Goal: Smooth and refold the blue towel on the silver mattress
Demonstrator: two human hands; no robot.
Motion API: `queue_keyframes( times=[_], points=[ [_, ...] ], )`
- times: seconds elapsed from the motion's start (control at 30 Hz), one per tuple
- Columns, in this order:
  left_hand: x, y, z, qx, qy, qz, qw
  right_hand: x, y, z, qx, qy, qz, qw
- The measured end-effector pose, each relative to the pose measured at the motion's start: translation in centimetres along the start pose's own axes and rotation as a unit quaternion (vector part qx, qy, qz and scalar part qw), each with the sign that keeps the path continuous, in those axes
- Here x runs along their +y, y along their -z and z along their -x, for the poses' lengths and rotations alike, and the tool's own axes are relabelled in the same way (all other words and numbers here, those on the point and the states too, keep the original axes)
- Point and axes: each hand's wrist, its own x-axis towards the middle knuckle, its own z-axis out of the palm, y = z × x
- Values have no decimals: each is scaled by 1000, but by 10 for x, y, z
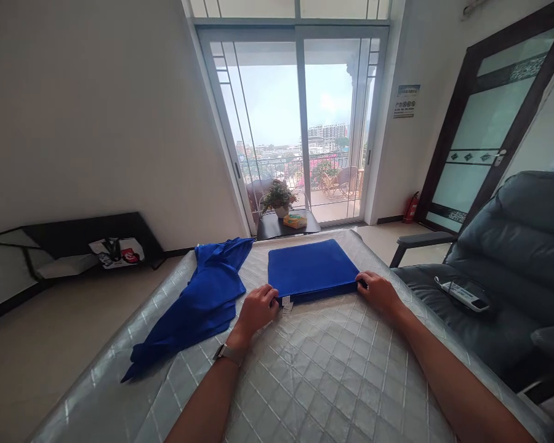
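A flat, neatly squared folded blue cloth [311, 267] lies on a plastic-covered quilted mattress [323, 369]. Small white tags stick out from its near left corner. My left hand [258, 307], with a watch on the wrist, is closed at that corner, thumb and fingers pinching the edge. At the near right corner, my right hand [376, 290] pinches the same cloth. Left of my left hand, a second blue cloth [194, 301] is spread loose and crumpled, trailing toward the mattress's left side.
Beyond the mattress, a small dark table [270, 229] bears a potted plant [279, 197] and a yellow packet [295, 220]. To the right stands a dark recliner [512, 258] with a white device [464, 295] on its seat. A printed bag [117, 252] rests by the left wall.
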Motion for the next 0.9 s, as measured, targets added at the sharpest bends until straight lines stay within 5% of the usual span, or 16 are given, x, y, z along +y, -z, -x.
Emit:
queue_keyframes(
  times=[0.23,0.43,0.6,0.9],
  points=[
    [2,4,1,-42,7,11,999,-1,2,-1,2,20,13,1000],
    [1,4,0,-25,2,-3,1000,-1,4,0,-4,23,29,999],
    [6,2,-2,-85,-29,-36,995,-3,2,1,-16,61,79,995],
    [10,3,-2,-67,-31,-24,997,-5,7,2,-19,74,69,995]
  ],
)
